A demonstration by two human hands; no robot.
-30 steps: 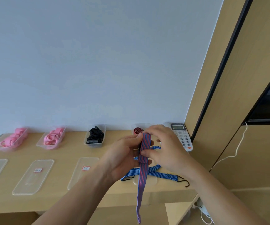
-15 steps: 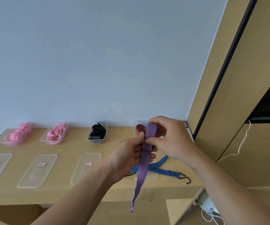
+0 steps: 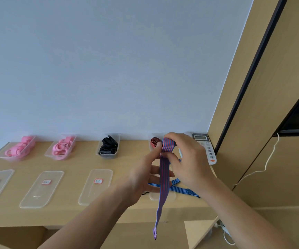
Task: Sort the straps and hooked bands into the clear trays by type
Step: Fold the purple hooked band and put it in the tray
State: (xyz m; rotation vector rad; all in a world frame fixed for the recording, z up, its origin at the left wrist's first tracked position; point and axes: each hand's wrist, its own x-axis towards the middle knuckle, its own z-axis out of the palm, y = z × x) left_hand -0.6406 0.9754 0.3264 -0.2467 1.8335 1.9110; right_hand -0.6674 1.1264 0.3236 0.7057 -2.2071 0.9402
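I judge the striped strap (image 3: 164,177) limp and light, best gripped where my right hand (image 3: 190,159) pinches its rolled top, left hand (image 3: 145,178) pinching just toward 6 o'clock.

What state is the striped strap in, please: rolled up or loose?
Partly rolled: the striped strap is coiled on top between left hand and right hand; the rest hangs loose.

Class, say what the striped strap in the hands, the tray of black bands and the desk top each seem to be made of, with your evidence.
Striped strap: probably woven elastic fabric, matte; fine red and blue lengthwise lines, hangs limp. Tray: clear plastic, slightly glossy; contents show through its wall. Desk top: light wood or wood-look laminate, smooth; which one cannot be told.
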